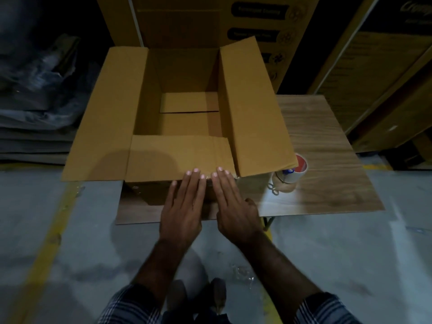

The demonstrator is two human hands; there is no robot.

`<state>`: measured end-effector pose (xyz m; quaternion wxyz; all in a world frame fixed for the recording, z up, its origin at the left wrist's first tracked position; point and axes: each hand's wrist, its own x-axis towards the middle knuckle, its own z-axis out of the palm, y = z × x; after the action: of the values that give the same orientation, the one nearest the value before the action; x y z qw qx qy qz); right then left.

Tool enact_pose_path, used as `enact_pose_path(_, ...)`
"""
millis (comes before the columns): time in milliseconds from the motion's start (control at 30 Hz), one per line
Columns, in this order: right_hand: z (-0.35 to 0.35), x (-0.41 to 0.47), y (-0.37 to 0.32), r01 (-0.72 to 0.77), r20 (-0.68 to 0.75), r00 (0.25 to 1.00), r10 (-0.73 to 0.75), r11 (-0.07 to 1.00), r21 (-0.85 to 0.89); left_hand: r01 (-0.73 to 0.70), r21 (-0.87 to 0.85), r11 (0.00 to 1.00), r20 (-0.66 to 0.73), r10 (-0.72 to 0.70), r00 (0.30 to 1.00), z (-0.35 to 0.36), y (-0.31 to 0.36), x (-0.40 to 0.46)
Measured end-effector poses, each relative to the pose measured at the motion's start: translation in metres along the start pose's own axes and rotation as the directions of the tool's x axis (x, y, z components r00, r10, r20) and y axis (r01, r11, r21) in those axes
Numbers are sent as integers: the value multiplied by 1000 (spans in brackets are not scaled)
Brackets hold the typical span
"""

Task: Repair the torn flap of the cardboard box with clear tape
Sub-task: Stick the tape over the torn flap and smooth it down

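At six o'clock of the cardboard box (184, 94), both flat, empty hands, the left hand (184, 206) and right hand (233, 206), press the near flap (177, 155); uneven pressure could wrinkle any clear tape there.

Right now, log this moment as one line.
left hand: flat on near flap | right hand: same | tape roll: on table

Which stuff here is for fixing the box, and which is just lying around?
For the job:
- cardboard box
- near flap, under the left hand and right hand
- tape roll

Just lying about:
- printed cartons behind
- crumpled plastic on the floor
- dark bundles at left
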<state>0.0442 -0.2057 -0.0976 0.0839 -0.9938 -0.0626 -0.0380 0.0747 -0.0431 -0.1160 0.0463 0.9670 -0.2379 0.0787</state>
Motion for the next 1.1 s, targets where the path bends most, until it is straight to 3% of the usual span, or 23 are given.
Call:
enact_pose_path(100, 0, 0, 1, -22, -22, 1000, 22, 1000, 5, -2, 12, 1000, -27, 2, 1000, -4, 2, 1)
enact_pose_path(233, -7, 1, 3, -115, -55, 991, 121, 988, 98, 130, -2, 992, -67, -130, 989, -18, -8, -2)
enact_pose_path(433, -10, 17, -11, 68, -62, 996, -63, 994, 87, -44, -75, 996, -33, 42, 999, -24, 7, 17)
enact_pose_path(633, -14, 14, 1, -36, -37, 999, 40, 993, 110, -32, -44, 999, -55, 29, 998, -25, 4, 11)
enact_pose_path(800, -9, 12, 6, -34, 40, 999, 32, 998, 53, -36, -35, 999, 21, 36, 999, -14, 6, 5)
enact_pose_path(1100, -11, 8, -9, -8, 19, 1000, 8, 999, 40, 8, -34, 999, 20, -7, 1000, -13, 11, 8)
